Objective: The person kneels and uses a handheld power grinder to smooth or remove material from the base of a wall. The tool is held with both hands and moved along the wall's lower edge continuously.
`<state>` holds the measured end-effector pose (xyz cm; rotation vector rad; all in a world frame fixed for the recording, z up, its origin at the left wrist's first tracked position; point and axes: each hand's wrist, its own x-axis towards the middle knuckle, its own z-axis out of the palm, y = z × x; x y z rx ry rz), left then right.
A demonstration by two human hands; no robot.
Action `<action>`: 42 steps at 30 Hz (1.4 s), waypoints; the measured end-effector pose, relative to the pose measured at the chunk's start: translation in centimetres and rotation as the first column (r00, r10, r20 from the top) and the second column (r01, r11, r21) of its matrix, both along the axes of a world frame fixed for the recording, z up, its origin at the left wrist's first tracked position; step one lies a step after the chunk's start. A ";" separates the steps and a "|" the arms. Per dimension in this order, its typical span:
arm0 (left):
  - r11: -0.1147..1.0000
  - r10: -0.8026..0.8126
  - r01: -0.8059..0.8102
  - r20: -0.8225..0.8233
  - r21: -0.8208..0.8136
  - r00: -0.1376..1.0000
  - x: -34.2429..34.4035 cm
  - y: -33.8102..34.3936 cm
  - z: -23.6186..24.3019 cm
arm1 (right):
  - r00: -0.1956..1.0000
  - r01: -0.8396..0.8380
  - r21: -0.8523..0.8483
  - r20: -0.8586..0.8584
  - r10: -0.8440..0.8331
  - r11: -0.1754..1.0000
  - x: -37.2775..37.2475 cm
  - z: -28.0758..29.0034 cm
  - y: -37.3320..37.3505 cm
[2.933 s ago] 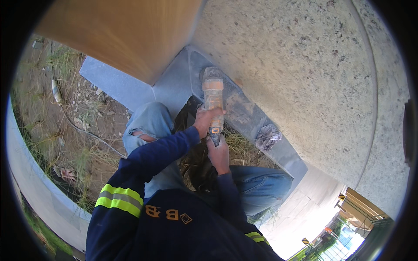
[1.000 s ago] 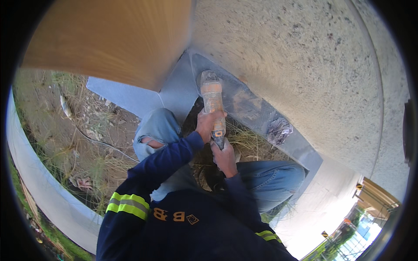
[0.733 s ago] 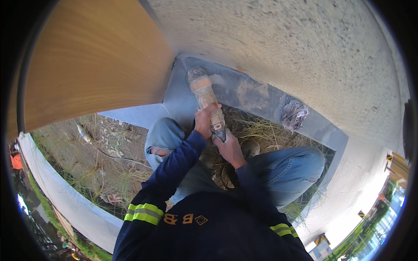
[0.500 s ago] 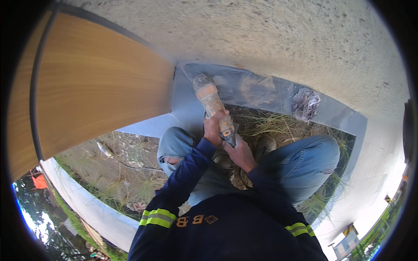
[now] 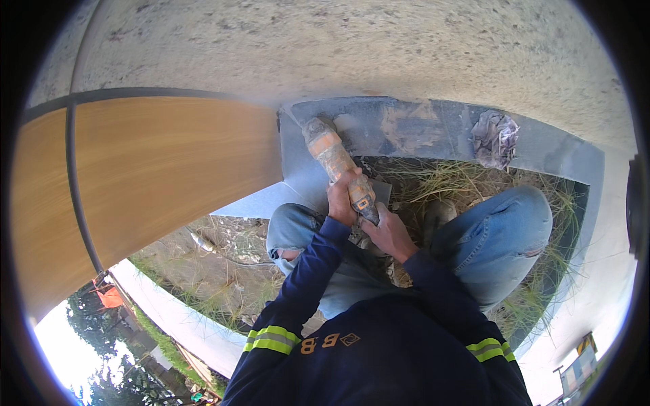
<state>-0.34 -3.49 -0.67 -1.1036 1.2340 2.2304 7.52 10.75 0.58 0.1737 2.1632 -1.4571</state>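
Both of my hands grip a dusty orange power tool (image 5: 333,157), a long-bodied grinder. Its head is pressed against the grey painted base strip (image 5: 420,128) of a rough plastered wall. My left hand (image 5: 340,198) is wrapped around the middle of the tool's body. My right hand (image 5: 387,232) is closed around its rear handle, close above my lap. The working end near the corner is blurred by dust. I am crouched with my jeans-clad knees (image 5: 501,237) spread to either side.
A wood-coloured panel (image 5: 162,183) with a black cable (image 5: 74,196) meets the wall at my left. A crumpled grey rag (image 5: 495,138) lies on the grey strip to the right. Dry grass (image 5: 447,186) and dirt cover the ground, with a low white kerb (image 5: 176,318) behind me.
The view has swung, so the wood-coloured panel now fills the left side. Both hands have stayed on the grinder, its head still at the grey strip.
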 end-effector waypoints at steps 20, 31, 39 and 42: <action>0.999 -0.017 0.019 0.045 -0.048 0.999 -1.2 -1.2 0.4 | 0.998 0.050 -0.100 -0.044 -0.055 0.994 -0.8 0.7 -0.7; 0.999 -0.002 0.004 0.059 -0.037 0.998 -1.7 -0.1 1.4 | 0.996 0.073 -0.115 -0.036 -0.078 0.991 -1.0 2.1 -0.1; 0.997 -0.048 0.052 0.057 -0.064 0.997 -2.3 -0.3 1.2 | 0.998 0.065 -0.090 -0.020 -0.067 0.994 -1.5 1.7 -0.3; 0.993 -0.072 0.078 0.077 -0.088 0.994 -1.1 0.0 1.5 | 0.994 0.077 -0.112 -0.073 -0.085 0.991 -0.3 2.0 -0.1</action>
